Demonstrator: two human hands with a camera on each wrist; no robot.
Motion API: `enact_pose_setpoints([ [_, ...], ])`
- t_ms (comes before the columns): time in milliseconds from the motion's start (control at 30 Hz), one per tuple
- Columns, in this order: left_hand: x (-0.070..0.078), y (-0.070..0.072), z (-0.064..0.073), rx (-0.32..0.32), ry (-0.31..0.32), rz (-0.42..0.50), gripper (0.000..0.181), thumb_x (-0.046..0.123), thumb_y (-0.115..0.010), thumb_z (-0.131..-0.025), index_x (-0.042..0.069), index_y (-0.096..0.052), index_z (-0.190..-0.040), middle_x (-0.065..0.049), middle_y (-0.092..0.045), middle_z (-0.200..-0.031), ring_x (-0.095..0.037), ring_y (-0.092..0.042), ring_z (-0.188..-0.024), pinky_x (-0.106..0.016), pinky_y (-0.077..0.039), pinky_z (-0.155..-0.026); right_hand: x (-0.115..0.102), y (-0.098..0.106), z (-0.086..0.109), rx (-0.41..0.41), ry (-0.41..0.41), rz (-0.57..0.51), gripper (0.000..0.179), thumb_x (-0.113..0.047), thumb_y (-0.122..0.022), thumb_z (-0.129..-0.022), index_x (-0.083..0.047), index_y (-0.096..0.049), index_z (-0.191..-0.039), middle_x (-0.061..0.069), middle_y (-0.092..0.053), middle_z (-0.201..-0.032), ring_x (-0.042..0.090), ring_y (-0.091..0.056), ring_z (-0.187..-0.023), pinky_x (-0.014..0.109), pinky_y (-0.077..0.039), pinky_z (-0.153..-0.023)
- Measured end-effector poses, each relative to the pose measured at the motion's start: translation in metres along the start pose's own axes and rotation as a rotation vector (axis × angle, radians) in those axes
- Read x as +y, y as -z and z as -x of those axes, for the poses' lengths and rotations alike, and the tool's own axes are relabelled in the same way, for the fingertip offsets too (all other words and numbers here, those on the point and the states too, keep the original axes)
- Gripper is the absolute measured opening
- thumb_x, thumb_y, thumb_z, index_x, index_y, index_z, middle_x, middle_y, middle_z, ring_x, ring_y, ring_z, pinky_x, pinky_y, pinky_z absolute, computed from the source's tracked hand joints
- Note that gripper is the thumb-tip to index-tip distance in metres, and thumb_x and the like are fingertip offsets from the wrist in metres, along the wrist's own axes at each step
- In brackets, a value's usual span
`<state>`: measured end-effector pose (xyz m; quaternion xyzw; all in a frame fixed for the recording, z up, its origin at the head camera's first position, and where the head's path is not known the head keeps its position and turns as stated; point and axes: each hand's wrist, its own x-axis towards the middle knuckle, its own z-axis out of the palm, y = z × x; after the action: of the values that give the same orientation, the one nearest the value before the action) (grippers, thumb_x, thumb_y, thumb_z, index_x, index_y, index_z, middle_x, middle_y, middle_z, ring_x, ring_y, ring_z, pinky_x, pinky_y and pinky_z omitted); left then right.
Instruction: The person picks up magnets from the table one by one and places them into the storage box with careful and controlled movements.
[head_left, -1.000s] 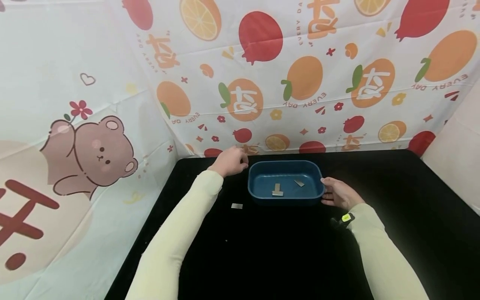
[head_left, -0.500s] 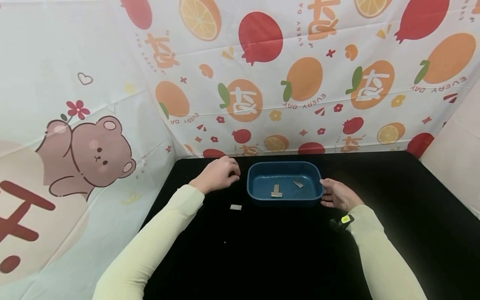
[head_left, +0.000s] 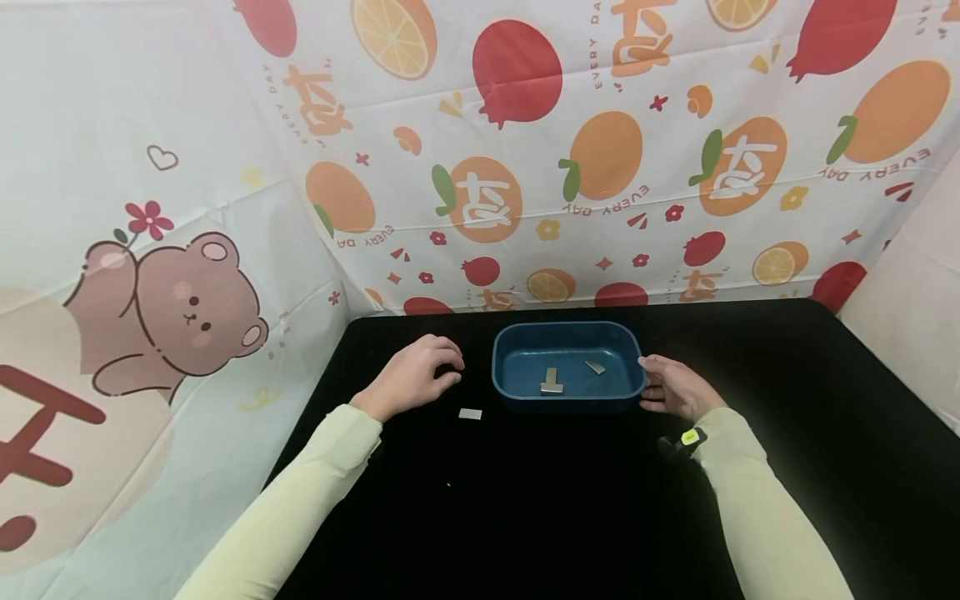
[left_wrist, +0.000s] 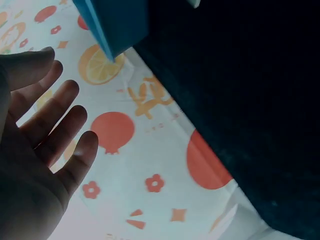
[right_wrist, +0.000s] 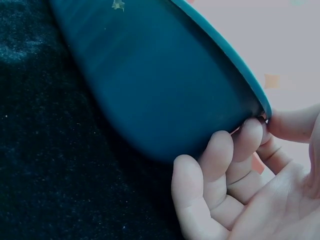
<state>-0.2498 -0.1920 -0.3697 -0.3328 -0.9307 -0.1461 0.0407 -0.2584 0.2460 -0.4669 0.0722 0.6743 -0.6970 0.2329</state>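
A blue rectangular tray (head_left: 567, 400) with rounded corners stands on the black table. In the head view it holds a few small silver metal pieces, two forming a T shape (head_left: 552, 387) and one slanted piece (head_left: 596, 367) to the right. My right hand (head_left: 678, 390) grips the tray's right end; in the right wrist view the thumb is at the rim and the fingers (right_wrist: 188, 180) press the outer wall. Left of the tray my left hand (head_left: 414, 375) hovers with loosely bent fingers and nothing in them. A flat silver piece (head_left: 470, 414) lies just in front of it.
The black cloth-covered table (head_left: 555, 517) reaches back to a fruit-print curtain (head_left: 525, 167). On the left hangs a bear-print cloth (head_left: 195, 300). A tiny pale speck (head_left: 448, 484) lies on the table near the front.
My left hand has moved away from the tray's back left corner, leftward and nearer to me, its fingers loosening. The right hand keeps its hold on the tray; the metal pieces stay in place.
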Motion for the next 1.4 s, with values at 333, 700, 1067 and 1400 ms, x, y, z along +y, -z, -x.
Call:
enact_pose_setpoints([
  [333, -0.012, -0.039, 0.021, -0.06, 0.075, 0.082, 0.016, 0.017, -0.07, -0.091, 0.011, -0.075, -0.105, -0.003, -0.067, -0.119, -0.023, -0.061, -0.112, -0.045, -0.053, -0.096, 0.0, -0.004, -0.001, 0.006, -0.002, 0.019, 0.02, -0.041, -0.046, -0.104, -0.022, -0.054, -0.099, -0.008, -0.062, -0.077, 0.011, -0.059, -0.078, 0.032, -0.056, -0.081],
  [700, -0.018, -0.073, 0.029, -0.126, 0.17, 0.123, 0.027, 0.019, -0.069, -0.092, 0.009, -0.071, -0.117, -0.008, -0.065, -0.125, -0.026, -0.062, -0.116, -0.048, -0.05, -0.1, 0.0, -0.005, -0.001, 0.002, -0.013, 0.006, 0.019, -0.04, -0.046, -0.104, -0.023, -0.054, -0.099, -0.008, -0.062, -0.078, 0.011, -0.059, -0.078, 0.031, -0.057, -0.08],
  [1067, -0.022, -0.079, 0.018, -0.159, 0.197, 0.138, 0.012, 0.015, -0.071, -0.09, 0.014, -0.077, -0.101, -0.004, -0.065, -0.115, -0.022, -0.063, -0.104, -0.045, -0.052, -0.094, -0.001, -0.002, 0.002, 0.009, -0.013, 0.012, 0.021, -0.043, -0.047, -0.104, -0.023, -0.053, -0.103, -0.008, -0.062, -0.081, 0.012, -0.058, -0.082, 0.031, -0.056, -0.082],
  [1400, -0.016, -0.078, 0.012, -0.151, 0.276, 0.084, 0.007, 0.013, -0.075, -0.088, 0.019, -0.078, -0.09, 0.001, -0.067, -0.112, -0.022, -0.064, -0.105, -0.045, -0.053, -0.096, 0.002, -0.002, 0.002, -0.004, -0.009, -0.018, 0.019, -0.041, -0.047, -0.104, -0.026, -0.055, -0.095, -0.01, -0.062, -0.075, 0.01, -0.059, -0.076, 0.031, -0.056, -0.08],
])
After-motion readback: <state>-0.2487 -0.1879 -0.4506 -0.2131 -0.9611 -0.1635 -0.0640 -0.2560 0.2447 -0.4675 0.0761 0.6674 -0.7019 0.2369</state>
